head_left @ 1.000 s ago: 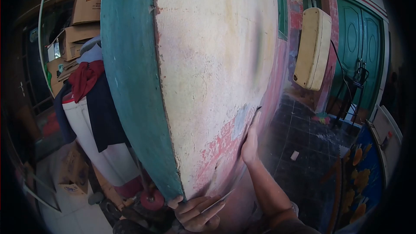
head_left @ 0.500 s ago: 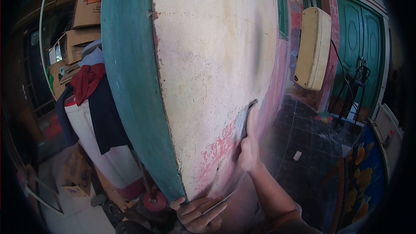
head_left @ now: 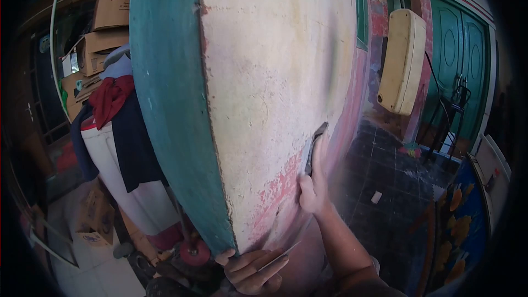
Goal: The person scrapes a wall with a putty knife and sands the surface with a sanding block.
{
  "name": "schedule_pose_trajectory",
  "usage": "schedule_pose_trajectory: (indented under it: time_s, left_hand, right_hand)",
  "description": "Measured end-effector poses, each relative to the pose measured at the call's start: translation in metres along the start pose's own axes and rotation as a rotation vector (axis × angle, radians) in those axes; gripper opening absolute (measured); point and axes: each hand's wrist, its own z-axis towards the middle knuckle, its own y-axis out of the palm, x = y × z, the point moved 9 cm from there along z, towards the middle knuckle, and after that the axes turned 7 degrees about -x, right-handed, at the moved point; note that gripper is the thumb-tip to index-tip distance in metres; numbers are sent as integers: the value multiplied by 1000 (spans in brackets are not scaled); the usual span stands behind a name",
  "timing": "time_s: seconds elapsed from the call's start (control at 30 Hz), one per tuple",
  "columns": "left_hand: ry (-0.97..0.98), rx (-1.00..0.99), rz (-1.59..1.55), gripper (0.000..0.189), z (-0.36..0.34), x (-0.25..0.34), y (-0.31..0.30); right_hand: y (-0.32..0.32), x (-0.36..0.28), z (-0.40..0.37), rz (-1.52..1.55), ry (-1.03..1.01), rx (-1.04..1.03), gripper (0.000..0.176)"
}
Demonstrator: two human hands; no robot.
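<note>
At the lower right of the cream wall face (head_left: 275,77), the right hand (head_left: 312,190) presses a flat dark pad (head_left: 315,144) against the plaster.

- Pad: thin, flat, dark along its edge, greyish on the face that shows. Whether it is abrasive sheet or a rigid scraper cannot be told.
- Key relation: the pad lies directly above the right hand, and its long axis runs up the wall with a slight lean to the right. The fingers lie straight along it, pinning it to the surface, with the thumb low. The right hand is on it; the left is well below, near the pillar's foot.
- Left hand (head_left: 253,272): fingers clenched around a thin blade (head_left: 278,258), a pale narrow strip pointing up and right. The fingertips touch the bottom of the corner edge.
- Wall: matte, chalky and uneven. A red paint patch (head_left: 280,187) is flaking just left of the right hand.
- The adjoining teal side (head_left: 170,104) is smoother and chipped along the corner line.
- Surroundings: cardboard boxes (head_left: 102,44) and a red cloth (head_left: 110,99) over a white cylinder on the left. A dark tiled floor (head_left: 385,176), a yellow padded panel (head_left: 402,60) and a green door (head_left: 459,66) on the right.
</note>
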Motion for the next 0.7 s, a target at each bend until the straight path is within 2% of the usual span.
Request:
schedule_pose_trajectory:
  time_s: [0.1,0.17,0.23,0.3,0.4,0.63,0.7]
  left_hand:
    - [-13,-17,-3,30,-10,-3,7]
    - [2,-32,51,31,-2,5,0]
    - [42,-12,95,31,4,6,-4]
    - [76,34,119,32,0,8,-5]
    - [-22,18,2,31,-8,-3,5]
    - [23,-40,111,28,1,3,-3]
    - [28,-92,80,27,-6,-2,3]
  right_hand:
    - [-2,67,-16,117,227,75,75]
    - [-2,90,-25,202,337,105,76]
    - [-3,72,-19,212,319,102,77]
    - [-7,38,-7,174,208,55,78]
    - [-3,40,-13,96,145,3,76]
    - [-12,114,-38,479,424,368,63]
    - [-15,123,-42,489,439,419,62]
